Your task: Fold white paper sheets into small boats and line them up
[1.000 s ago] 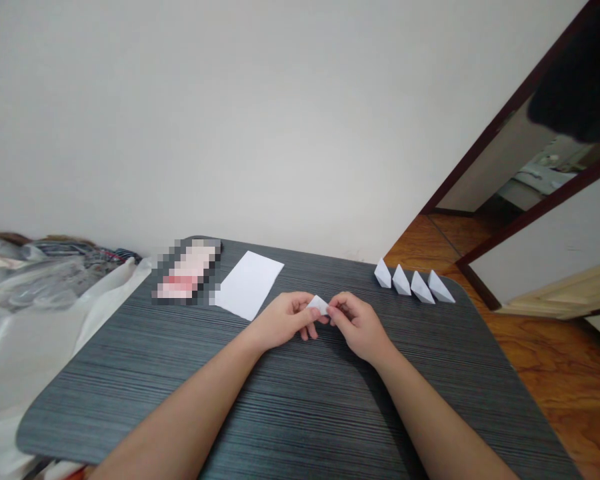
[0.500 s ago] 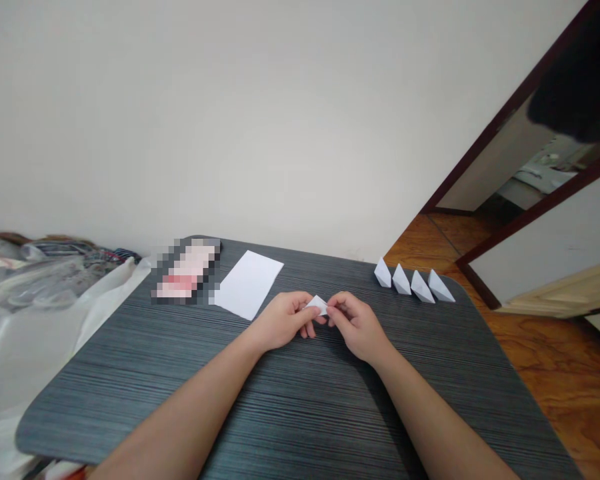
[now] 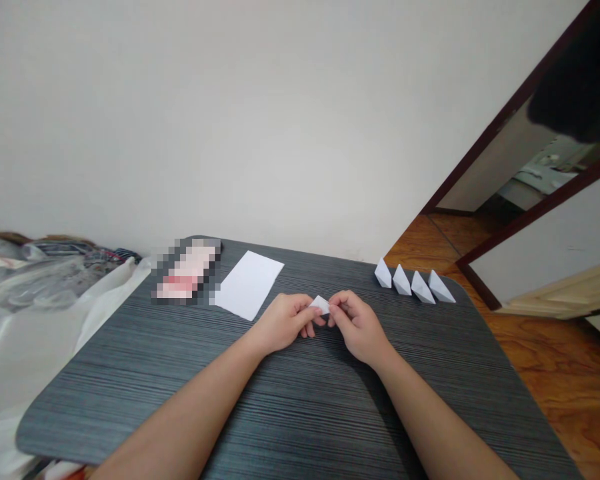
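Note:
A small piece of folded white paper (image 3: 321, 305) is held between my two hands, over the middle of the dark table. My left hand (image 3: 287, 321) pinches its left side, thumb on top and fingers curled beneath. At its right edge, my right hand (image 3: 356, 325) grips the paper between thumb and fingertips. The underside of the paper is hidden by my fingers. Several folded white paper boats (image 3: 401, 280) stand in a row at the table's far right. Flat white sheets of paper (image 3: 250, 283) lie beyond my left hand.
The dark wood-grain table (image 3: 300, 413) meets a pale wall (image 3: 280, 133). A blurred-out pink and dark item (image 3: 187, 270) lies at the table's back left. Plastic-wrapped bundles (image 3: 55, 273) crowd the left side. An open doorway (image 3: 480, 180) and wooden floor (image 3: 545, 353) are on the right.
The folded paper has shifted very slightly to the right within my fingers. Both hands keep their hold, and everything else on the table stays put.

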A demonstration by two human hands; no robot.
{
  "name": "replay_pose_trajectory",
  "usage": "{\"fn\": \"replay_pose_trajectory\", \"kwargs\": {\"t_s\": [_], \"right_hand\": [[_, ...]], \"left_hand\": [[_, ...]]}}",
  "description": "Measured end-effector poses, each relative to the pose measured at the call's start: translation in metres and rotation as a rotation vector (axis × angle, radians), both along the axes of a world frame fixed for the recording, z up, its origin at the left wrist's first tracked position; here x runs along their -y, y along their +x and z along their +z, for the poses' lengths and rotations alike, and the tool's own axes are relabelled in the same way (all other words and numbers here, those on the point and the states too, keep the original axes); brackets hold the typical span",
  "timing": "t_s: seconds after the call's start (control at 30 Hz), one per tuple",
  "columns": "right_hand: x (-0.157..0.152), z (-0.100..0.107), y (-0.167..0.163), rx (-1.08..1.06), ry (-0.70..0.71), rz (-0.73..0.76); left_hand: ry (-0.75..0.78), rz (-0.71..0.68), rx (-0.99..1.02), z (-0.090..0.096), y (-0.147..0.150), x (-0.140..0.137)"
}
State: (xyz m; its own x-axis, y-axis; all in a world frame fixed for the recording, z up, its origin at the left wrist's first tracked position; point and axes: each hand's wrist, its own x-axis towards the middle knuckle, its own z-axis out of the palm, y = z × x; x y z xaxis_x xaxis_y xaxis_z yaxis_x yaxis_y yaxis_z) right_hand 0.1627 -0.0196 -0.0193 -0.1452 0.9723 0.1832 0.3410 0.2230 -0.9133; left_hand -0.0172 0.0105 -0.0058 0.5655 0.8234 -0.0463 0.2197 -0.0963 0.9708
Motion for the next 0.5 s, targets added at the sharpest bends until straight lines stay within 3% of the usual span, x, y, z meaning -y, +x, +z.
{"fn": "replay_pose_trajectory", "kwargs": {"t_s": [0.4, 0.5], "right_hand": [[-0.0012, -0.0032, -0.0014, -0.117, -0.025, 0.023], [-0.0016, -0.0002, -0.0001, 0.0, -0.071, 0.025]], "left_hand": [[0.026, 0.055, -0.04, -0.0029, 0.0001, 0.0003], [0.034, 0.054, -0.031, -0.0031, -0.0003, 0.0002]]}}
